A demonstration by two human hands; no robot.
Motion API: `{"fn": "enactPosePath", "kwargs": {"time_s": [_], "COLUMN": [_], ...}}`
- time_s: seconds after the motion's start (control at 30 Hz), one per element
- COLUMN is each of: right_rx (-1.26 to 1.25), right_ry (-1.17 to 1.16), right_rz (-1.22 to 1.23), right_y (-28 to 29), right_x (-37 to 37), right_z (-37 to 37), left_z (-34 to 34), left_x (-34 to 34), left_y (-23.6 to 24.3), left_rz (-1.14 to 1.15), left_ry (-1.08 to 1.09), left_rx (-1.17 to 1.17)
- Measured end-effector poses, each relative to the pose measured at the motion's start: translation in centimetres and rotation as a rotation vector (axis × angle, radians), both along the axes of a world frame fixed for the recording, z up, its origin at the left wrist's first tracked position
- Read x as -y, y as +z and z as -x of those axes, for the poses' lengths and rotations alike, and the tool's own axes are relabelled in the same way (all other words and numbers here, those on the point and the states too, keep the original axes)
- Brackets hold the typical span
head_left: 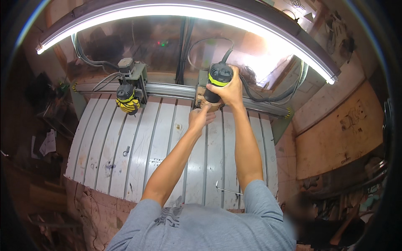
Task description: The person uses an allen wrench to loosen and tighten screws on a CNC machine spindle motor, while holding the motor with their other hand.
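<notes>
The slotted grey machine bed [138, 142] stretches under the gantry rail [167, 89], a second router [127, 98] parked at its left end; by the look of it, the black-and-yellow router [218, 79] is being seated in its mount on the rail. Both arms reach out straight; the right hand [229, 91] is wrapped around the router's body, the left hand [201, 117] half-curled with fingers at its base, so next it likely wants a steady hold while something below is tightened.

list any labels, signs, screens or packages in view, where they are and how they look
Board with printed marks: top right, above the light strip, pale with dark shapes.
Loose paper sheets: left of the slotted bed, white, crumpled.
Small lit indicators: behind the clear panel at top centre, red and green dots.
No screens or packages show. The right hand grips the black and yellow router; the left hand touches below it.
</notes>
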State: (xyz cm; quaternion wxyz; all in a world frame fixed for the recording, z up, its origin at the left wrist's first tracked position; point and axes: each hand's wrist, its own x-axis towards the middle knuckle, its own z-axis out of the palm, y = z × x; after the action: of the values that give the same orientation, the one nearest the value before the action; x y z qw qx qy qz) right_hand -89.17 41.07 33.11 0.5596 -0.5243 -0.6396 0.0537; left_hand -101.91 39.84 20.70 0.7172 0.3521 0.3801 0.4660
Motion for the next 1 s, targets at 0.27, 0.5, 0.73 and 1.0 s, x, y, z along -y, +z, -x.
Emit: {"fn": "enactPosePath", "kwargs": {"time_s": [0.27,0.5,0.73,1.0], "right_rx": [0.026,0.006,0.064,0.028], "right_ry": [-0.063,0.032,-0.256,0.052], "right_rz": [0.001,0.005,-0.042,0.053], "right_y": [-0.3,-0.2,-1.1,0.0], "right_x": [-0.1,-0.1,0.1,0.1], "right_z": [0.6,-0.5,1.8,-1.4], "left_z": [0.3,0.0,0.3,1.3], "left_x": [0.2,0.4,0.1,0.6], "left_y": [0.1,0.0,-0.3,1.4], "left_rz": [-0.017,-0.007,-0.03,-0.058], "left_ry": [-0.017,-0.018,-0.017,-0.125], "left_rx": [-0.009,-0.024,0.005,-0.203]}}
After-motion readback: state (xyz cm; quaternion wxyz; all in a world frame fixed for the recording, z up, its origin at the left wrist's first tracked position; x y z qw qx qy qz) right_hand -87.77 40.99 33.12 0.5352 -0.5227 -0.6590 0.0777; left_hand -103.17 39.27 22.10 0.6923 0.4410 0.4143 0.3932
